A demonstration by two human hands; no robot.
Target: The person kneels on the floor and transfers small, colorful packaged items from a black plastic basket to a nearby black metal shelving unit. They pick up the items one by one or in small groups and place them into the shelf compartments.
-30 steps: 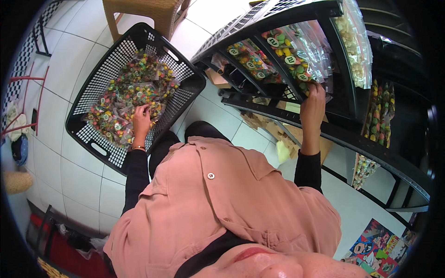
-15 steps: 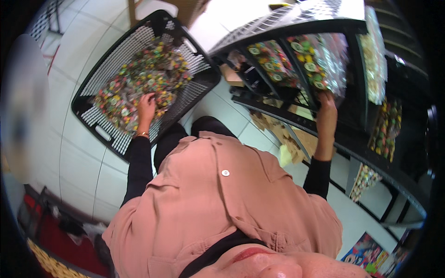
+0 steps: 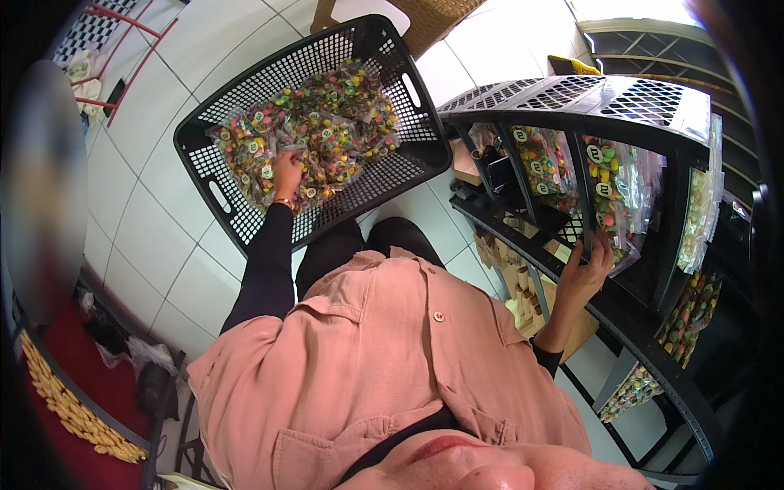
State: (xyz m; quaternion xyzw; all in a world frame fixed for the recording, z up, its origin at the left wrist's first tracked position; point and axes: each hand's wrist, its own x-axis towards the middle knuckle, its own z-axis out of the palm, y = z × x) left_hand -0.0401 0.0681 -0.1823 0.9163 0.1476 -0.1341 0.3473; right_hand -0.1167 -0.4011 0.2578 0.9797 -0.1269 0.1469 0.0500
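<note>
A black perforated plastic basket (image 3: 214, 135) stands at the left, with many clear bags of colourful round sweets (image 3: 327, 135) heaped in it. My left hand (image 3: 286, 178) reaches over its near side, fingers closed on a bag of sweets among the others. At the right, my right hand (image 3: 585, 269) is at the front of a black rack, just below upright bags of sweets (image 3: 608, 184). Its thumb and fingers are apart, with the fingertips by the lower edge of the bags. Whether they touch the plastic is hard to tell.
The black rack (image 3: 535, 224) has dividers between rows of bags and a mesh top. Pale bags (image 3: 698, 216) hang at its right end. Cardboard pieces (image 3: 523, 273) lie beneath. A red metal frame (image 3: 139, 61) stands far left, and a yellow woven edge (image 3: 73, 400) at lower left.
The whole view has shifted, so basket and rack appear farther right. My right hand's fingers have spread from their closed position at the bags. My left hand stays among the bags in the basket.
</note>
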